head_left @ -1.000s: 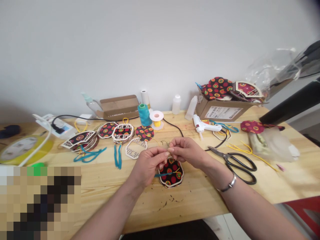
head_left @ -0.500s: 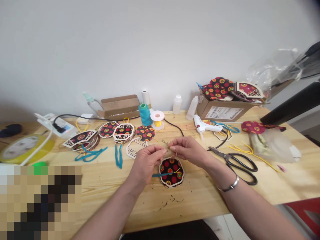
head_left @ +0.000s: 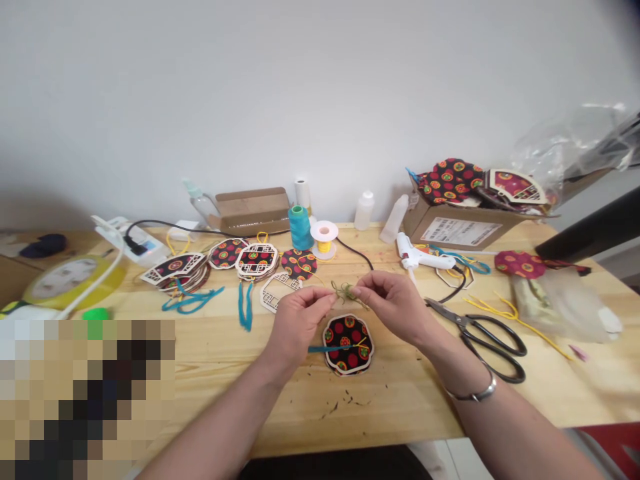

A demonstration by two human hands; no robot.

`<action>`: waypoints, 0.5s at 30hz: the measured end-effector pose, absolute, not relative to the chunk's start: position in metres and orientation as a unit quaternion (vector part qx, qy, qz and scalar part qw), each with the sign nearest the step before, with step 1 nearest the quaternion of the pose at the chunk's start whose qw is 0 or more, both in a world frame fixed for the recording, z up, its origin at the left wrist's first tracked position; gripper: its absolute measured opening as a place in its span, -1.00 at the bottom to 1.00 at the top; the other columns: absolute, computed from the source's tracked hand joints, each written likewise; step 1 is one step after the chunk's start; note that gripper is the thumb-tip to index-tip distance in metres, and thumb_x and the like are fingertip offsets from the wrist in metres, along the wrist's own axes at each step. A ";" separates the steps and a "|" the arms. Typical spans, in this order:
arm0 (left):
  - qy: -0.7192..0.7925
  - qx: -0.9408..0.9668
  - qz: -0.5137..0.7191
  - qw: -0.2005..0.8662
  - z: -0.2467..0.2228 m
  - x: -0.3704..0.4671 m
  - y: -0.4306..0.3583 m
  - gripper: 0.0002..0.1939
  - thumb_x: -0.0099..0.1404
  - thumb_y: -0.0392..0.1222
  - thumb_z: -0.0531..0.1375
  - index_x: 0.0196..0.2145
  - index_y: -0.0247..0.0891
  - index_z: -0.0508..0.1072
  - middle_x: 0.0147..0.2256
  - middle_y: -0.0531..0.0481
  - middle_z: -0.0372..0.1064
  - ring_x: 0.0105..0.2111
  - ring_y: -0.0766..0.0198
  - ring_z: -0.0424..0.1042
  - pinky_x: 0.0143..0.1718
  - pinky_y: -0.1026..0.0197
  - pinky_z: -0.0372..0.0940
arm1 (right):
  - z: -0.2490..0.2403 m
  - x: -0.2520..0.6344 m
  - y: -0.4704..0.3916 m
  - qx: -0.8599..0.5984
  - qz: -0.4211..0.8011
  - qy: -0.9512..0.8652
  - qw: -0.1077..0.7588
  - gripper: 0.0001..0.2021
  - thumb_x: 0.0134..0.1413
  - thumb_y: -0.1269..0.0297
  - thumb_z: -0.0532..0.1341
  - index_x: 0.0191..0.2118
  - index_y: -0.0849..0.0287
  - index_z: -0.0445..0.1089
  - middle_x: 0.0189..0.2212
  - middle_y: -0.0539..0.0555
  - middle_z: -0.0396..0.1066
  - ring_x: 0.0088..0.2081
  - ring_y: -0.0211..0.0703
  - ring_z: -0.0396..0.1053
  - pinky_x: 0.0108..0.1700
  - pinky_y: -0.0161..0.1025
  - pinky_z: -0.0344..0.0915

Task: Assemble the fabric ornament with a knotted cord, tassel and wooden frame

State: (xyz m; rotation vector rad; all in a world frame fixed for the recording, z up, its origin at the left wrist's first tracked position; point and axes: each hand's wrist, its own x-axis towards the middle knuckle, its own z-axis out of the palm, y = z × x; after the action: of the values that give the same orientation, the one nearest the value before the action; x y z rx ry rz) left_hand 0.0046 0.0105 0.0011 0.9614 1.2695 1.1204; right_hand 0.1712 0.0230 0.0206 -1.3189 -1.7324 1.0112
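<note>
Between my two hands is a small tangle of thin greenish strands [head_left: 345, 291]; whether it is cord or dried stems I cannot tell. My left hand [head_left: 299, 321] pinches its left end between thumb and forefinger. The right-hand side is pinched by the fingertips of my right hand [head_left: 393, 303]. Just below, a black patterned fabric pad [head_left: 346, 333] in a pale lobed frame lies flat on the table. A blue ribbon [head_left: 325, 349] with a yellow cord end crosses it. An openwork pale frame [head_left: 273, 293] lies beyond my left hand.
Black-handled scissors [head_left: 493, 333] and a white glue gun [head_left: 423, 257] lie to the right. Behind stand a teal thread cone [head_left: 300, 228], a yellow-cord spool [head_left: 325, 243] and a cardboard box [head_left: 457, 227] of fabric pieces. Finished-looking ornaments [head_left: 256, 261] lie at left. Dark scraps [head_left: 336, 405] dot the table.
My hands have lifted slightly away from the pad, and the greenish tangle shows more openly between them. The whole view has shifted, with things appearing further right.
</note>
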 end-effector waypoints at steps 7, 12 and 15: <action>0.531 0.360 0.487 0.593 0.000 0.007 0.011 -0.85 -0.09 -0.17 0.35 -0.54 -0.30 0.55 -0.64 0.12 0.31 -0.63 0.47 0.11 -0.58 0.35 0.01 | 0.013 0.156 0.003 -0.464 0.244 -0.777 0.349 -0.84 0.16 0.30 0.11 -0.39 0.18 0.39 -0.57 -0.04 0.39 -0.55 -0.35 0.25 -0.47 -0.37 0.11; 0.504 0.327 0.494 0.628 0.000 0.008 0.012 -0.85 -0.10 -0.19 0.36 -0.56 -0.31 0.54 -0.65 0.12 0.28 -0.63 0.50 0.10 -0.60 0.39 -0.01 | 0.002 0.152 0.000 -0.399 0.045 -0.867 0.296 -0.86 0.18 0.42 0.05 -0.30 0.22 0.36 -0.48 0.03 0.44 -0.47 -0.26 0.33 -0.42 -0.31 0.11; 0.510 0.318 0.501 0.623 -0.001 0.008 0.012 -0.85 -0.11 -0.20 0.37 -0.53 -0.31 0.55 -0.63 0.12 0.31 -0.62 0.51 0.12 -0.60 0.41 0.01 | -0.002 0.153 0.000 -0.375 -0.071 -0.884 0.270 -0.89 0.14 0.47 0.07 -0.31 0.23 0.33 -0.52 0.02 0.39 -0.51 -0.23 0.29 -0.46 -0.26 0.05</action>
State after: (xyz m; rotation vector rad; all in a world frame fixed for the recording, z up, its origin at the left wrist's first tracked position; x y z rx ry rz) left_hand 0.0078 0.0117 -0.0010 0.7295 1.1720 1.1495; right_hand 0.1527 -0.0002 -0.0015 -1.0099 -2.3823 -0.1907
